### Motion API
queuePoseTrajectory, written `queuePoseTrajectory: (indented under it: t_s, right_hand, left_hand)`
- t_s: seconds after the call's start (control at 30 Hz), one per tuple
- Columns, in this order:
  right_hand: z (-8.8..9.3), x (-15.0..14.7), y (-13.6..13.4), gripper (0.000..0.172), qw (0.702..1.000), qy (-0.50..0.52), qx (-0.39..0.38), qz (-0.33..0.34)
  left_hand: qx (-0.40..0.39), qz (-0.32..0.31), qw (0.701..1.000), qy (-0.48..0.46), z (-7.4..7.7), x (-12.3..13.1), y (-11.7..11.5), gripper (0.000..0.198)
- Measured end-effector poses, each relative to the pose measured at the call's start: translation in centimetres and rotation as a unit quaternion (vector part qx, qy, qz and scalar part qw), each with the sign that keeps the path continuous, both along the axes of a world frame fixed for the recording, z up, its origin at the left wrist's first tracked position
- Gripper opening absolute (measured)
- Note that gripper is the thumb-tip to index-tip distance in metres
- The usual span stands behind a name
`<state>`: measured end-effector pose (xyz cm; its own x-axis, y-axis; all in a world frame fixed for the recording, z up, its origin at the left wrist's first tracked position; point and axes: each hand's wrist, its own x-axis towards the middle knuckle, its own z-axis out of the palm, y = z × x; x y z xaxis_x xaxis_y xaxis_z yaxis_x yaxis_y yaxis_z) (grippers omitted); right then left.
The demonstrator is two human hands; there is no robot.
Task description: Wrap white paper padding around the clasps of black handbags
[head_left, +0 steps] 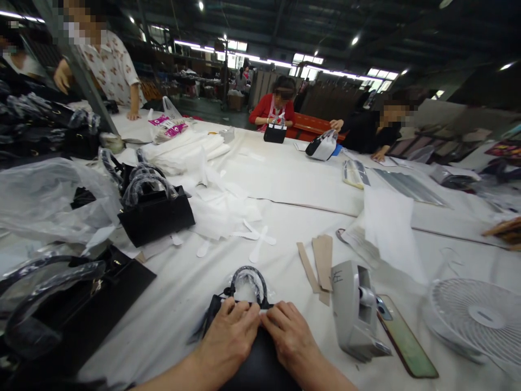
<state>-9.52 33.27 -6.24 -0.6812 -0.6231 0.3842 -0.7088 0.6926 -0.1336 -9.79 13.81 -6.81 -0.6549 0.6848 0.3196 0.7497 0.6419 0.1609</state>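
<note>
A small black handbag (260, 364) lies on the white table right in front of me, its plastic-wrapped handle (248, 274) pointing away. My left hand (230, 336) rests on top of the bag, fingers curled. My right hand (287, 331) is beside it. The fingertips of both hands meet in a pinch on a small white piece (262, 311) at the bag's top edge.
Other black handbags (157, 214) with wrapped handles stand at the left, beside clear plastic bags (44, 201). White paper pieces (256, 239) and brown card strips (321, 260) lie ahead. A grey tape dispenser (354, 309), a phone (407, 339) and a white fan (476, 320) sit at right. People work at the far side.
</note>
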Motion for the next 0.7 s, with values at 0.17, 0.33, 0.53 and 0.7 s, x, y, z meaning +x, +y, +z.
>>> queuePoseTrajectory:
  t_s: [0.17,0.33,0.53,0.7]
  right_hand:
    - [-0.2,0.8,-0.4,0.031,0.997,-0.019,-0.061,-0.051]
    - [-0.5,2.2,-0.7,0.024,0.986,-0.048,-0.098,-0.127]
    - [1.7,3.8,9.8,0.035,0.868,-0.067,-0.195,-0.452]
    - [2.6,5.5,19.5,0.054,0.715,-0.181,-0.240,-0.631]
  left_hand:
    - [0.070,-0.021,0.993,-0.096,0.0,-0.1,0.0,0.029]
    - [0.070,-0.025,0.995,-0.065,-1.7,0.4,-0.3,0.046]
    - [0.066,-0.049,0.997,0.009,-3.8,0.0,-0.5,0.052]
    - [0.087,-0.037,0.995,0.006,-3.9,-0.2,-0.8,0.056]
